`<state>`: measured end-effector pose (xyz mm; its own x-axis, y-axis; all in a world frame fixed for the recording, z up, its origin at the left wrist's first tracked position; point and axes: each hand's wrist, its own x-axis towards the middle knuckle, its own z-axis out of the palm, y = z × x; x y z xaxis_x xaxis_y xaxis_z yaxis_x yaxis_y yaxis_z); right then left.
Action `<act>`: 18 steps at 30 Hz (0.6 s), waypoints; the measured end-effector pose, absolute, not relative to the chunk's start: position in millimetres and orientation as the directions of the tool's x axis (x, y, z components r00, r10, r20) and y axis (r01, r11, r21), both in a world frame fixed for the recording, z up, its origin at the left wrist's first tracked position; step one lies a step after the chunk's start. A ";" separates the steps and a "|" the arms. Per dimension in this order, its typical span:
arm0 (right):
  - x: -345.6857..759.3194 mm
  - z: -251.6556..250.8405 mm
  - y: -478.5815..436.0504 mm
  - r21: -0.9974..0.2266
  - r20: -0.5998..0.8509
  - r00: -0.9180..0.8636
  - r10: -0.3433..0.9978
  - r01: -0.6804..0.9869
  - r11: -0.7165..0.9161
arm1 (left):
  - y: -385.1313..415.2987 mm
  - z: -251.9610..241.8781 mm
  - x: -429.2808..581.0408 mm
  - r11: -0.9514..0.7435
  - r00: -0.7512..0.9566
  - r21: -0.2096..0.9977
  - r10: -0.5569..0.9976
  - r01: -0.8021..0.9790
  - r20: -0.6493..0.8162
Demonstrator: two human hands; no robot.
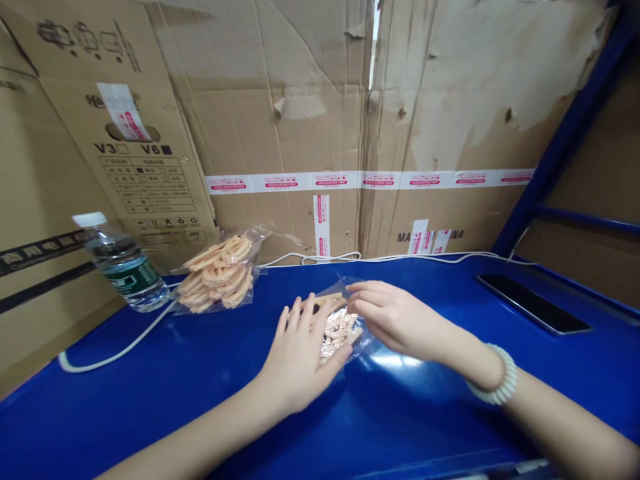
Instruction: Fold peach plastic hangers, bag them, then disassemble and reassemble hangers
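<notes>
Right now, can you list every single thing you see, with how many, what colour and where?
Table: 1, blue, under everything
Bag of pieces: 1, clear with beige pieces, between the hands
Second bag: 1, clear with beige pieces, beside the bottle
Bottle: 1, clear, white cap, green label, far left
Phone-like device: 1, black, right side
Cable: at least 1, white, left and back edge
Cardboard: several sheets, brown, back and left
Tape: several strips, white and red, on cardboard
Metal frame: 1, blue, right
Bracelet: 1, pale, right wrist
Left hand: 1, bare, on the bag
Right hand: 1, bare, at the bag's edge
</notes>
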<state>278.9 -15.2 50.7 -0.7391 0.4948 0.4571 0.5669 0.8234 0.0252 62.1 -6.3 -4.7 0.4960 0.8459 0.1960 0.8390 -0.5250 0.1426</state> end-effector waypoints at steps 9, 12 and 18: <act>334.3 57.5 20.5 -0.073 0.326 -0.654 0.683 0.703 0.708 | 0.8 -3.6 43.0 -0.725 0.712 0.114 0.689 0.680 0.136; 335.3 57.1 19.9 -0.154 0.367 -0.640 0.675 0.674 0.722 | 11.4 8.9 29.0 -0.794 0.794 0.142 0.604 0.591 0.073; 308.5 53.9 4.0 -0.287 0.412 -0.736 0.537 0.454 0.843 | 21.3 32.2 13.3 -0.828 0.847 0.214 0.531 0.519 0.001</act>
